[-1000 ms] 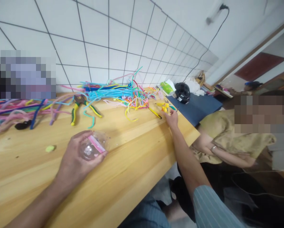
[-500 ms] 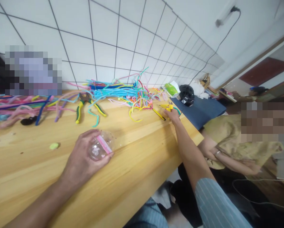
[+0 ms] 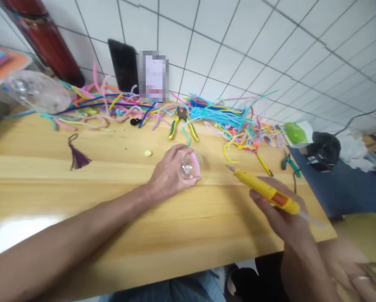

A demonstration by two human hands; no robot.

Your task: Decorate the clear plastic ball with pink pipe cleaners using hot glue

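Observation:
My left hand [image 3: 172,170] is wrapped round a small clear plastic ball [image 3: 188,166] with a pink band along it, held at the middle of the wooden table [image 3: 137,235]. To the right, my right hand [image 3: 285,218] grips a yellow hot glue gun [image 3: 266,191], raised above the table. Its nozzle points left toward the ball, apart from it, and a clear glue stick sticks out at the back. Pliers with green and yellow handles [image 3: 192,131] lie beyond the ball. A yellow cutter knife [image 3: 264,164] lies past the glue gun.
Colourful pipe cleaners [image 3: 219,117] are heaped along the tiled wall. A dark phone [image 3: 124,65] leans there. A purple tassel [image 3: 78,155] and a pale green piece [image 3: 148,153] lie at left. Green-handled cutters [image 3: 291,164] sit near the right edge. Another person's arm [image 3: 348,264] is at lower right.
My right hand has lifted the glue gun from the far right of the table and brought it nearer. The view has swung left; my left hand still holds the ball.

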